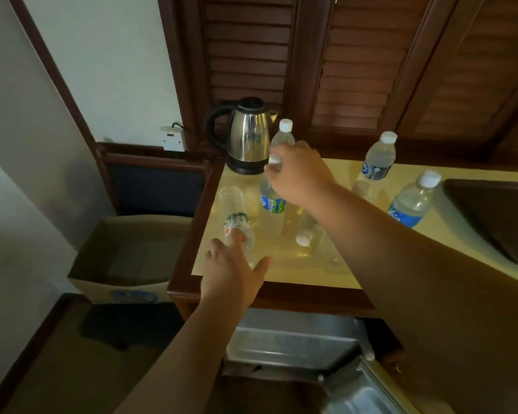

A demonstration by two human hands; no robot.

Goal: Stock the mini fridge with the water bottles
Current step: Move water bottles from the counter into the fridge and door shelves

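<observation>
Several clear water bottles stand or lie on the yellow counter (281, 268). My right hand (299, 171) closes around the neck of an upright blue-labelled bottle (271, 204), just below its white cap. My left hand (234, 273) reaches with fingers spread to a green-labelled bottle (237, 219) lying on its side; the fingertips touch it. A small bottle (307, 234) lies under my right forearm. A tall bottle (283, 137) stands behind my right hand. Two more blue-labelled bottles (377, 159) (413, 201) stand at the right. The open mini fridge (290, 339) sits below the counter.
A steel electric kettle (245, 135) stands at the counter's back left. A dark tray (497, 216) lies at the right edge. An open cardboard box (126, 258) sits on the floor left of the counter. Louvred wooden doors rise behind.
</observation>
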